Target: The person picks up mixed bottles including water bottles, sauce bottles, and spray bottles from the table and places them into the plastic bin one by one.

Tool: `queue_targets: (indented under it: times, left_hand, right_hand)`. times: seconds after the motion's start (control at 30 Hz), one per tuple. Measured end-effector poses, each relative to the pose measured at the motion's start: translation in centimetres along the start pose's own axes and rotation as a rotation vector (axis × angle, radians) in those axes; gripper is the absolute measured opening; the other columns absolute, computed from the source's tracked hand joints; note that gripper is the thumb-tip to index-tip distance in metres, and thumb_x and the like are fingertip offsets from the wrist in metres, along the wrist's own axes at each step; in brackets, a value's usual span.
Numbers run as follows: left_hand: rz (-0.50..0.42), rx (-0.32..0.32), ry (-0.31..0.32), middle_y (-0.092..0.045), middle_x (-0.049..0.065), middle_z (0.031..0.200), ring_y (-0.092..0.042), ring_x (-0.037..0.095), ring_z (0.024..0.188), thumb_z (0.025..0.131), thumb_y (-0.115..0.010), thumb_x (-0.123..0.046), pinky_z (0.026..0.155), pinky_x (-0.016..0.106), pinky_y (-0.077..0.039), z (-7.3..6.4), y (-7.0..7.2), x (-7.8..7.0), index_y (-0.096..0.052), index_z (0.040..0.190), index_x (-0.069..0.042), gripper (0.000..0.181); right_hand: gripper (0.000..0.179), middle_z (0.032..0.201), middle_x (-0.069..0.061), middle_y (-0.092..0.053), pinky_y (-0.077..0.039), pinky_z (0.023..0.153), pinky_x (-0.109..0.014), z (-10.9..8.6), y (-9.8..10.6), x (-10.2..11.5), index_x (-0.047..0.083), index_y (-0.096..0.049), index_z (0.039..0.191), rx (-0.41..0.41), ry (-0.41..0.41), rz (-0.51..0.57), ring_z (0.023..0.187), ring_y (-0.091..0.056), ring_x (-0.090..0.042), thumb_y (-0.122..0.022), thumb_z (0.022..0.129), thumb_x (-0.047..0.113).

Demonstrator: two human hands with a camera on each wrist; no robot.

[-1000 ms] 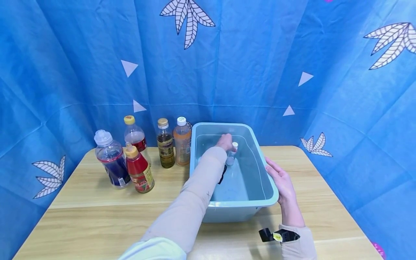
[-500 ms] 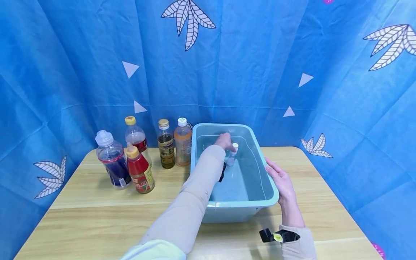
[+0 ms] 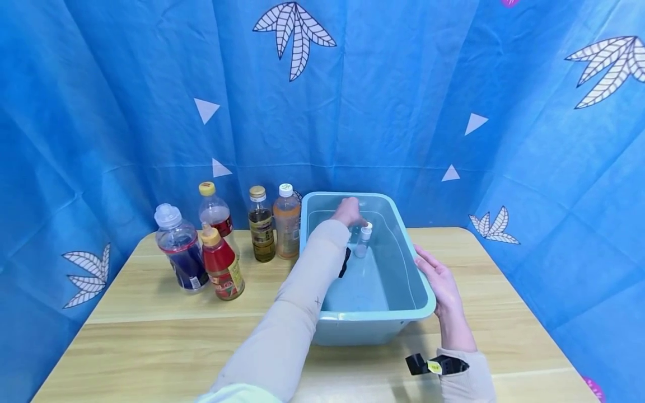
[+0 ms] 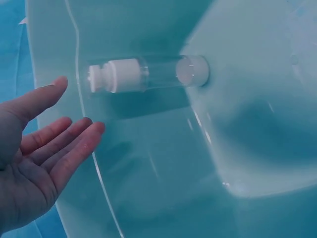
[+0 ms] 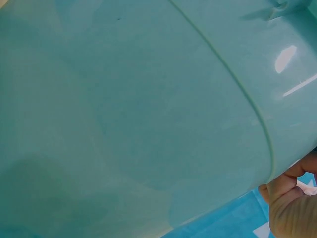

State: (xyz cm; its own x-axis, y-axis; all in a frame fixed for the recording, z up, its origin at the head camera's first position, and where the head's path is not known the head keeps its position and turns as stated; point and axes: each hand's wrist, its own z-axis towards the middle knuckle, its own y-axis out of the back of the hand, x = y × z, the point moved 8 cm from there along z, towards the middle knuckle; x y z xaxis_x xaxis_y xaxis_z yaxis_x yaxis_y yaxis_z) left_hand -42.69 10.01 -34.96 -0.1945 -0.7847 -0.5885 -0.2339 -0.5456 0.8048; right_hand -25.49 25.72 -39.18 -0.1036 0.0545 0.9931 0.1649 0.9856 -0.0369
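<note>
Inside a light blue-green plastic tub (image 3: 360, 316), a small clear bottle with a white pump-style top (image 4: 126, 74) stands upright towards the back. My left hand (image 3: 349, 211) is in the tub just behind and above this bottle. In the left wrist view the left hand (image 4: 39, 158) has its fingers spread out, apart from the bottle top. My right hand (image 3: 442, 285) holds the tub at its right outer side, below the rim. Bent fingers show against the tub wall in the right wrist view, where the right hand (image 5: 292, 198) is partly cut off.
Left of the tub stand an orange-tinted bottle (image 3: 287, 226), a brown-liquid bottle (image 3: 262, 232), a yellow-capped soda bottle (image 3: 215, 215), a red sauce bottle (image 3: 223, 266) and a blue-liquid bottle (image 3: 182, 252). A blue curtain (image 3: 383, 112) hangs behind the wooden table (image 3: 166, 352).
My left hand has let go of the small bottle's top and lifted slightly up and away from it. The bottle stays upright in the tub; my right hand keeps its place.
</note>
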Motion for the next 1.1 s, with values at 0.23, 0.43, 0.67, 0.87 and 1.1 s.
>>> queue_targets:
  times: [0.23,0.43,0.67,0.87,1.1]
  left_hand:
    - [-0.028,-0.069,-0.050,-0.046,0.002,0.064,-0.045,0.016,0.060,0.072,-0.074,-0.016,0.052,0.024,-0.038,-0.5,1.9,-0.8,-0.053,0.068,-0.006,0.024]
    - [-0.055,-0.095,-0.087,-0.047,0.001,0.063,-0.049,0.014,0.050,0.073,-0.073,-0.018,0.047,0.023,-0.040,-1.3,3.3,-1.4,-0.055,0.068,-0.006,0.022]
    - [-0.095,-0.102,-0.128,-0.059,0.008,0.093,-0.055,0.017,0.068,0.076,-0.071,-0.020,0.062,0.024,-0.046,-2.4,5.0,-2.4,-0.061,0.100,0.000,0.033]
    - [-0.082,-0.109,-0.153,-0.061,0.008,0.096,-0.058,0.015,0.070,0.077,-0.070,-0.022,0.062,0.022,-0.047,-3.6,6.3,-2.9,-0.060,0.103,-0.001,0.035]
    - [-0.103,-0.102,-0.217,-0.062,0.006,0.092,-0.057,0.014,0.082,0.080,-0.067,-0.022,0.072,0.023,-0.046,-5.4,6.6,-3.4,-0.060,0.105,-0.003,0.033]
  right_hand:
    - [0.051,0.097,0.009,-0.062,-0.050,0.070,-0.025,0.1,0.0,0.0,0.011,-0.037,0.136,0.005,-0.008,0.000,0.085,-0.060,-0.012,-0.051,0.090,0.030]
    - [0.053,0.103,0.008,-0.062,-0.050,0.072,-0.026,0.1,-0.1,0.1,0.014,-0.037,0.136,0.013,-0.015,-0.025,0.088,-0.060,-0.012,-0.052,0.089,0.034]
    - [0.054,0.100,0.011,-0.061,-0.050,0.072,-0.026,0.0,-0.1,0.2,0.013,-0.036,0.136,0.013,-0.012,-0.021,0.088,-0.060,-0.012,-0.053,0.088,0.034]
    - [0.054,0.101,0.011,-0.061,-0.050,0.073,-0.026,0.0,-0.1,0.1,0.013,-0.036,0.136,0.019,-0.012,-0.012,0.089,-0.060,-0.011,-0.053,0.089,0.033]
    - [0.055,0.098,0.011,-0.062,-0.050,0.071,-0.025,0.0,0.0,-0.1,0.013,-0.035,0.136,0.015,-0.023,0.008,0.086,-0.060,-0.010,-0.053,0.088,0.033]
